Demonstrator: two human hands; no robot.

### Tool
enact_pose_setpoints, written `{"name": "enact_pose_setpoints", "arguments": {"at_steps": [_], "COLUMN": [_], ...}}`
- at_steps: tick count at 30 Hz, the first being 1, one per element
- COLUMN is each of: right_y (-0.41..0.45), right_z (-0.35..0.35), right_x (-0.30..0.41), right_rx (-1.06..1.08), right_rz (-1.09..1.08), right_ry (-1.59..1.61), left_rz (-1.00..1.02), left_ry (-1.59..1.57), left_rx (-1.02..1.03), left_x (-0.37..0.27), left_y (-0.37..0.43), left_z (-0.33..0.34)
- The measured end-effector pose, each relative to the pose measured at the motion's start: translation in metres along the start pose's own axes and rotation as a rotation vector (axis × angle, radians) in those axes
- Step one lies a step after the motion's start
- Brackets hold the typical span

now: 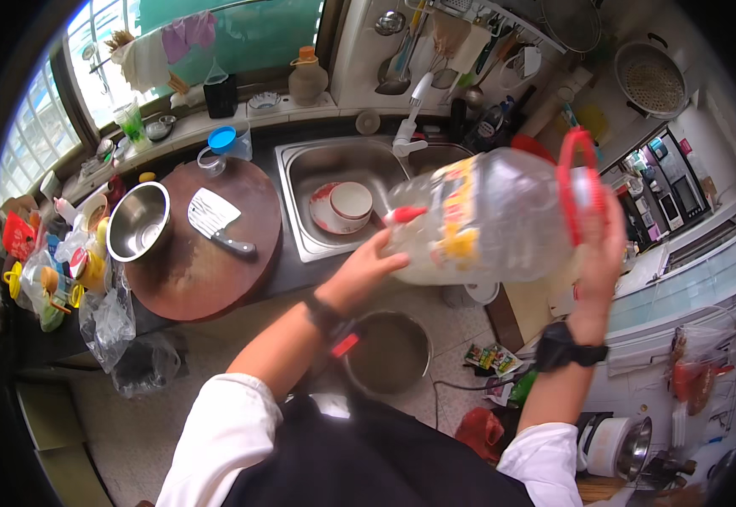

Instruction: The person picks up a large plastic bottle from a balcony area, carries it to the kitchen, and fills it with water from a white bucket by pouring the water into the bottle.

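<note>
Both hands bear a large clear plastic jug [517, 218], tipped on its side above the sink's right part and the counter's edge. My left hand [371, 269] cups the base, its thumb along the side and the other fingers hidden behind. Beside that hand, a small red spout [407, 214] juts from the jug. My right hand [602, 234] holds the neck end by the red cap and carry handle [576, 155]; motion blurs its fingers. A white bowl [350, 199] sits on a red-patterned dish [322, 206] in the steel sink [307, 166].
Left of the sink, a cleaver [215, 218] lies on a round wooden chopping board [234, 279], near a steel bowl [142, 222]. A white faucet [409, 130] rises behind the sink. On the floor below stand a round basin [388, 352] and a red plastic bag [479, 431].
</note>
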State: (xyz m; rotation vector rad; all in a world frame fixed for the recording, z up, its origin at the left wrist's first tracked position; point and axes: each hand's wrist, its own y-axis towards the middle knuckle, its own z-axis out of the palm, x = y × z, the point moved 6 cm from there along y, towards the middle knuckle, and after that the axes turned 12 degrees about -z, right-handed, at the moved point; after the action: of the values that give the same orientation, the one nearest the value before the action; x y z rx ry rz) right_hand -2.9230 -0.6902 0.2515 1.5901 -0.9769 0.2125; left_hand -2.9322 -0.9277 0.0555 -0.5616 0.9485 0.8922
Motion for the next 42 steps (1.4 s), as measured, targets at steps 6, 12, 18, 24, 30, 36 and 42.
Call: {"name": "enact_pose_setpoints", "arguments": {"at_steps": [6,12,18,24,30,36,42], "right_y": [0.006,-0.019,-0.029,-0.046,-0.011,0.002,0.006], "right_z": [0.015,0.043,0.035,0.046,-0.045,-0.033,-0.02], "right_x": [0.028,0.001,-0.022,-0.039,-0.029,0.031,-0.025], "right_rx": [0.12,0.104,-0.038,-0.001,-0.097,-0.023,-0.106], "right_rz": [-0.131,0.001,0.115,0.121,-0.012,-0.196,-0.023], "right_ry": [0.054,0.272,0.408,0.351,0.12,-0.199,-0.016], "left_rz": [0.022,0.018,0.022,-0.04,0.065,0.159,0.063], "left_ry": [-0.092,0.016,0.052,0.093,0.027,0.083,0.027], "left_rx": [-0.024,-0.142,-0.227,-0.197,0.071,0.097,0.051], "left_x": [-0.014,0.029,0.028,0.07,-0.01,-0.033,-0.025], "left_y": [-0.02,-0.029,-0.029,-0.029,0.023,0.019,0.017], "left_z": [0.005,-0.042,-0.035,-0.062,0.016,0.02,-0.002]}}
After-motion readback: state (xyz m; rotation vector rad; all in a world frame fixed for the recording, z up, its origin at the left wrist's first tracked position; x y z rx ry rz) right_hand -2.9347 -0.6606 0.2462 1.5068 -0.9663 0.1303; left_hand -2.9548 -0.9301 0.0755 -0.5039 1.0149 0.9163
